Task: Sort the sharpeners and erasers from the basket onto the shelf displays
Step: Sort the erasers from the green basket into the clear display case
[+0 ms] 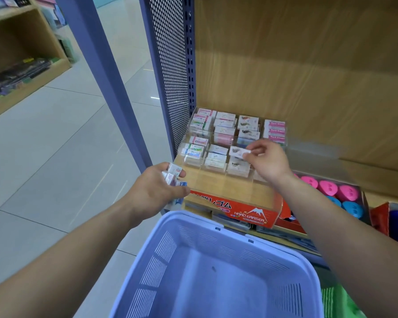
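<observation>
My left hand (157,188) grips a small bunch of wrapped erasers (174,174) beside the shelf's left front corner. My right hand (268,160) pinches a single white eraser (238,151) just above the front row of a clear acrylic display (194,165), over its third compartment from the left. The display holds rows of boxed erasers in several compartments. The light blue plastic basket (193,220) sits below both hands, and nothing shows inside it.
An orange "Hard Eraser" box (239,211) stands at the shelf's front edge. Pink and blue round sharpeners (338,196) fill a tray to the right. A perforated purple side panel (170,72) borders the shelf on the left. Tiled floor and another wooden shelf lie further left.
</observation>
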`<action>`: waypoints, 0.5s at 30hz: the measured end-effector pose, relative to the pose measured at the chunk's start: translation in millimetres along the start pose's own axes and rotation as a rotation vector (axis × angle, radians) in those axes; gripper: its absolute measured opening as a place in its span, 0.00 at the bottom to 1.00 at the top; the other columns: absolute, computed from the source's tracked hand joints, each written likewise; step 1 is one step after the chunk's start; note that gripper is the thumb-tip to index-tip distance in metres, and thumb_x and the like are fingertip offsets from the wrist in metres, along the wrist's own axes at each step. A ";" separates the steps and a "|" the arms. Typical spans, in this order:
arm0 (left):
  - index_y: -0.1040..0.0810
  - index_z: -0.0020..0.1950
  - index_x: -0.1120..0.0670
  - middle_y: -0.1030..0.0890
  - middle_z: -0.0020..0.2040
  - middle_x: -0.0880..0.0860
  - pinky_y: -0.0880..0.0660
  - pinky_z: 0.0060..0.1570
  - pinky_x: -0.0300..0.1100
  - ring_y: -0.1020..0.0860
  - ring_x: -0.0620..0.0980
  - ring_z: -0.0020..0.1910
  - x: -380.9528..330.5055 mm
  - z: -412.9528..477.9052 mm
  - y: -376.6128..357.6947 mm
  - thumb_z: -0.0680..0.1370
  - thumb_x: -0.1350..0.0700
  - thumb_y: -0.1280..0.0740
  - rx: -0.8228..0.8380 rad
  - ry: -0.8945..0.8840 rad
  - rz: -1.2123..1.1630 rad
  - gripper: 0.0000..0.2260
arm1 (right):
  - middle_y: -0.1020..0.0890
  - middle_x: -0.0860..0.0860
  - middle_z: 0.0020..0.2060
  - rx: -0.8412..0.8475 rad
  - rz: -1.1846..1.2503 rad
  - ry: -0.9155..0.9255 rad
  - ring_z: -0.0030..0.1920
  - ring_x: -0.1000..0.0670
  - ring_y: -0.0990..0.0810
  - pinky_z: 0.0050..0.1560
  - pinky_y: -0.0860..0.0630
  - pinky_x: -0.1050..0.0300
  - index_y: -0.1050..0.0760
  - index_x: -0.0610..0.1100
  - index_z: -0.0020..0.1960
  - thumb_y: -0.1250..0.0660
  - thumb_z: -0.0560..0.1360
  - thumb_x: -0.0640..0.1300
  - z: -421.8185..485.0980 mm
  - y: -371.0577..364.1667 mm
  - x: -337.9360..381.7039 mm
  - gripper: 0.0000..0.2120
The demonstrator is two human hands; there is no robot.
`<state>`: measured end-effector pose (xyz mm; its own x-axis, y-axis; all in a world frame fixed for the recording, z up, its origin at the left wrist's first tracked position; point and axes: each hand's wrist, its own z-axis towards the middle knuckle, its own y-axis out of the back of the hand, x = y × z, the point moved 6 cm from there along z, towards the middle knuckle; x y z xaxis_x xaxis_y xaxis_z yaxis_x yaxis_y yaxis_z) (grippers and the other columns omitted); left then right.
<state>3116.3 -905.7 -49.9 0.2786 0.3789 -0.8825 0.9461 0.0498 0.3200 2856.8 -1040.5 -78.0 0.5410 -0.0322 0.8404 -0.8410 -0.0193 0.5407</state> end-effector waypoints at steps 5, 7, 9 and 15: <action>0.20 0.54 0.53 0.16 0.40 0.54 0.17 0.41 0.52 0.17 0.47 0.34 -4.1 6.6 -10.1 0.72 0.59 0.21 0.010 0.003 0.012 0.13 | 0.20 0.56 0.39 -0.030 -0.127 0.070 0.40 0.56 0.21 0.38 0.26 0.65 0.20 0.49 0.52 0.29 0.76 0.41 19.4 8.0 -9.7 0.06; 0.20 0.54 0.54 0.17 0.40 0.53 0.19 0.33 0.42 0.18 0.45 0.32 -4.4 9.9 -14.6 0.72 0.61 0.22 0.020 0.007 0.001 0.14 | 0.18 0.55 0.41 0.019 -0.201 0.097 0.42 0.55 0.20 0.40 0.25 0.62 0.20 0.49 0.53 0.29 0.76 0.41 21.8 3.7 -13.8 0.07; 0.21 0.54 0.54 0.18 0.41 0.54 0.23 0.30 0.37 0.19 0.43 0.31 -4.7 13.2 -18.9 0.72 0.61 0.22 0.028 0.008 -0.006 0.14 | 0.17 0.53 0.42 0.047 -0.252 0.134 0.44 0.54 0.19 0.42 0.25 0.60 0.20 0.48 0.54 0.29 0.77 0.43 23.9 1.3 -15.4 0.07; 0.21 0.53 0.53 0.17 0.36 0.48 0.23 0.32 0.37 0.17 0.43 0.33 -4.8 19.9 -25.6 0.72 0.61 0.22 0.024 -0.005 0.004 0.13 | 0.18 0.54 0.44 0.239 -0.359 0.199 0.46 0.54 0.20 0.47 0.24 0.56 0.21 0.51 0.52 0.30 0.77 0.42 22.5 -4.5 -14.2 0.06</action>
<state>3094.1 -927.1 -60.7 0.2834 0.3749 -0.8827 0.9486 0.0257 0.3155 2852.9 -1062.4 -93.2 0.7678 0.2102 0.6052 -0.5645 -0.2247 0.7943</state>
